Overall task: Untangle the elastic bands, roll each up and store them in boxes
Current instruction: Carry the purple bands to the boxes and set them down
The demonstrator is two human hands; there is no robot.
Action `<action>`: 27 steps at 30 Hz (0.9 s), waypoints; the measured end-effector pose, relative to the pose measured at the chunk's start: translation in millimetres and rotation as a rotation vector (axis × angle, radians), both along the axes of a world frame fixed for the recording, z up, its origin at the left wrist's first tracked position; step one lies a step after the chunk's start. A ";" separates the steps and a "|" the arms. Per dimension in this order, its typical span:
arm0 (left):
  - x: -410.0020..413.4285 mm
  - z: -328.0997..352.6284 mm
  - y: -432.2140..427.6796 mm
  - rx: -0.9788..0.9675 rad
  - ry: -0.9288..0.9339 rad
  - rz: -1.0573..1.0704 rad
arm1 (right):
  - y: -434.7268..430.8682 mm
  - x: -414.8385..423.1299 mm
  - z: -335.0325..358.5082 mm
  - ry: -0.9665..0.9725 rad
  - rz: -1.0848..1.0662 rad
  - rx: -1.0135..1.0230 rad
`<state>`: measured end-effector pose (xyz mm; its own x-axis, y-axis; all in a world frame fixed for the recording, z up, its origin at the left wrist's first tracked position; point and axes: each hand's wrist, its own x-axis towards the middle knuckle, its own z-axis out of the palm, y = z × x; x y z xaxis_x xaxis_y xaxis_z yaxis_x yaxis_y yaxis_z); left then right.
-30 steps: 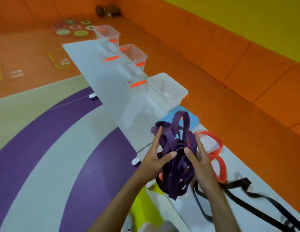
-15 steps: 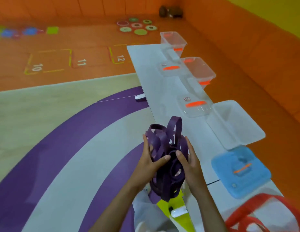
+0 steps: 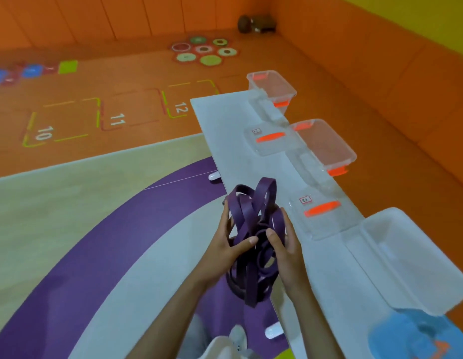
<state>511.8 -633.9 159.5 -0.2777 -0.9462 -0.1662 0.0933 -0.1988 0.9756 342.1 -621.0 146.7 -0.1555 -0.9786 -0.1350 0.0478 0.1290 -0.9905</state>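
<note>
A tangled bundle of purple elastic band [image 3: 253,229] hangs in the air between both hands, above the near left edge of the low white table [image 3: 225,130]. My left hand [image 3: 225,247] grips its left side with the thumb across the front. My right hand [image 3: 284,244] grips the right side, thumb meeting the left thumb. Three clear boxes line the table's right edge: a far one [image 3: 273,85], a middle one [image 3: 326,145] and a near white one [image 3: 416,260].
Two clear lids with orange handles [image 3: 270,138] [image 3: 319,211] lie on the table beside the boxes. A blue lid [image 3: 416,338] sits at the bottom right. An orange padded wall runs along the right. The floor on the left has purple and grey stripes.
The view has swung left and up; the red and black bands have left the frame. The purple bundle stays held between both hands, now over the table's left edge.
</note>
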 end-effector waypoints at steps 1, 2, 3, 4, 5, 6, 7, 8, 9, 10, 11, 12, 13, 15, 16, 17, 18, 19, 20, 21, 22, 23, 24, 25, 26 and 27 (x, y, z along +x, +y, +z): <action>3.2 -1.2 -16.9 0.004 0.001 -0.017 | -13.2 3.5 -0.9 -0.013 -0.021 0.004; 6.6 -3.4 -33.9 0.011 0.001 -0.035 | -25.8 7.5 -2.6 -0.029 -0.041 0.010; 9.8 -6.0 -51.2 0.018 0.002 -0.056 | -37.9 11.1 -4.8 -0.039 -0.062 0.016; 13.1 -8.9 -69.3 0.023 0.003 -0.081 | -51.2 15.2 -7.9 -0.039 -0.086 0.021; 16.6 -11.9 -88.2 0.026 0.004 -0.111 | -64.4 19.1 -10.7 -0.031 -0.114 0.027; 19.7 -15.3 -107.9 0.025 0.009 -0.148 | -78.4 23.6 -13.2 -0.019 -0.148 0.033; 22.2 -18.4 -128.9 0.026 0.017 -0.192 | -92.6 27.5 -15.3 -0.011 -0.188 0.041; 24.0 -19.9 -149.2 0.027 0.023 -0.244 | -106.5 31.1 -16.5 -0.004 -0.233 0.053; 25.3 -19.7 -169.2 0.021 0.024 -0.297 | -119.4 35.0 -16.5 0.005 -0.277 0.060; 25.7 -18.6 -188.5 0.006 0.020 -0.349 | -132.2 38.9 -15.9 0.012 -0.318 0.062; 25.7 -17.2 -206.9 -0.008 0.017 -0.398 | -144.2 41.8 -15.2 0.015 -0.356 0.068; 25.2 -15.2 -224.5 -0.018 0.016 -0.439 | -155.7 43.9 -14.1 0.011 -0.393 0.071; 24.1 -13.0 -241.2 -0.027 0.016 -0.475 | -166.5 45.6 -12.4 0.012 -0.431 0.071; 18.5 -10.2 -272.3 -0.046 0.027 -0.544 | -186.3 45.9 -10.2 0.030 -0.487 0.068; 14.3 -9.2 -285.9 -0.054 0.027 -0.578 | -195.2 44.1 -10.7 0.032 -0.502 0.069; 9.5 -8.3 -298.1 -0.062 0.024 -0.606 | -202.7 41.6 -11.3 0.027 -0.517 0.071; 4.1 -7.9 -309.1 -0.066 0.018 -0.622 | -209.4 38.1 -11.9 0.021 -0.532 0.067; -1.8 -8.6 -319.4 -0.066 0.010 -0.631 | -216.2 34.7 -13.3 0.018 -0.544 0.062; -8.1 -10.8 -329.5 -0.063 -0.004 -0.642 | -223.4 30.4 -15.6 0.009 -0.554 0.061; -14.9 -14.4 -339.5 -0.059 -0.026 -0.655 | -230.7 25.5 -18.9 -0.010 -0.562 0.067; -22.0 -19.1 -348.7 -0.055 -0.052 -0.672 | -237.4 20.4 -23.6 -0.036 -0.565 0.077; -29.2 -24.2 -357.5 -0.049 -0.081 -0.690 | -243.7 15.3 -30.0 -0.060 -0.562 0.085; -36.1 -29.3 -366.0 -0.037 -0.115 -0.708 | -250.1 10.6 -37.9 -0.085 -0.555 0.094; -42.3 -34.8 -374.3 -0.022 -0.157 -0.727 | -256.7 6.3 -46.4 -0.114 -0.550 0.114; -47.1 -40.6 -382.0 -0.005 -0.197 -0.742 | -263.2 3.3 -54.7 -0.141 -0.548 0.140; -50.9 -47.1 -390.1 0.008 -0.228 -0.755 | -270.0 1.5 -62.9 -0.155 -0.551 0.161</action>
